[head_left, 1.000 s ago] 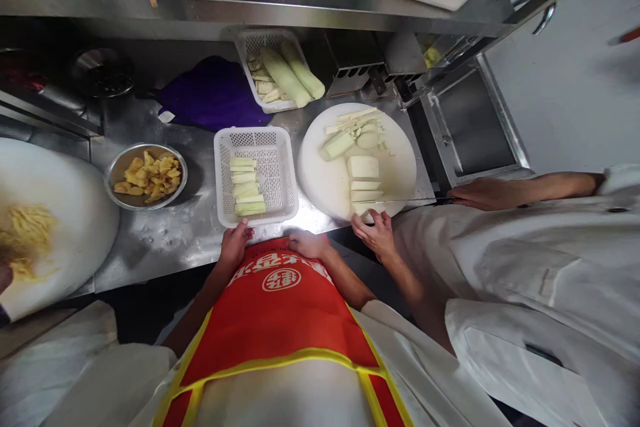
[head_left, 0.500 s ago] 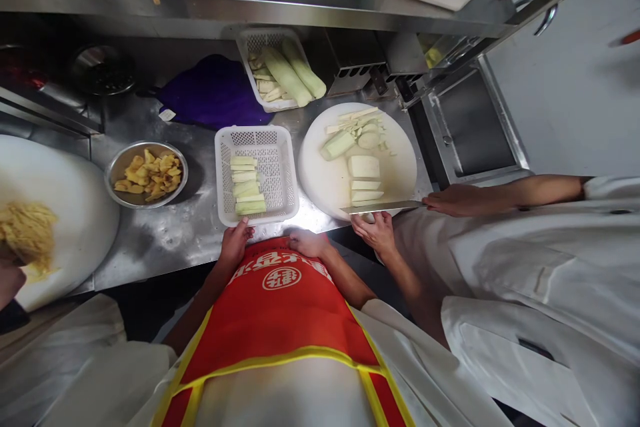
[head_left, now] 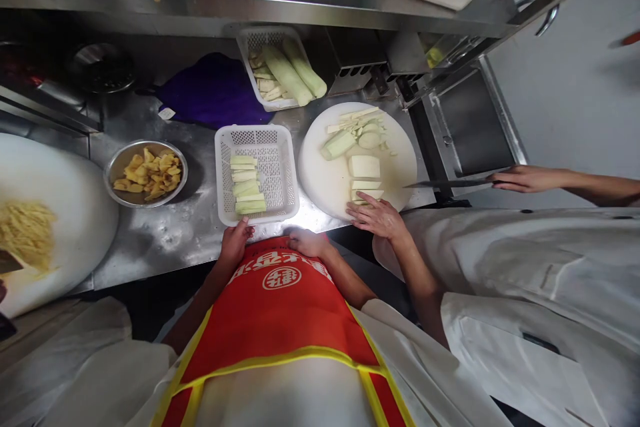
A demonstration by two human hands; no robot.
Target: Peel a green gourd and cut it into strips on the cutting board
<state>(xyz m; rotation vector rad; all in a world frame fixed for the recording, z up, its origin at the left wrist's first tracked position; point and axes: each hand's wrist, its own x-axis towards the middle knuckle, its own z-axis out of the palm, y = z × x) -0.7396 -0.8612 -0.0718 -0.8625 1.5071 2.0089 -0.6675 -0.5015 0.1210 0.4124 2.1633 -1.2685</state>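
Note:
My left hand point(head_left: 234, 241) rests on the steel counter's front edge point(head_left: 165, 247), fingers lying flat and just touching the near rim of a white perforated basket point(head_left: 280, 173) that holds pale green vegetable sticks point(head_left: 246, 185). My right hand point(head_left: 305, 242) sits on the same edge, close to my red apron, and its fingers are tucked out of sight. Neither hand holds anything. To my right is a round white cutting board point(head_left: 325, 180) with cut white slices point(head_left: 364, 177).
A co-worker in white on the right presses a hand point(head_left: 376, 215) on the slices and holds a cleaver point(head_left: 450, 183) off the board. A steel bowl of yellow pieces point(head_left: 146, 173), a second basket of peeled vegetables point(head_left: 285, 70), a purple cloth point(head_left: 213, 93) and a left board with yellow shreds point(head_left: 27, 233) surround me.
The co-worker's cleaver left the board and swung right. Their other hand slid forward onto the slices. My own hands stayed put.

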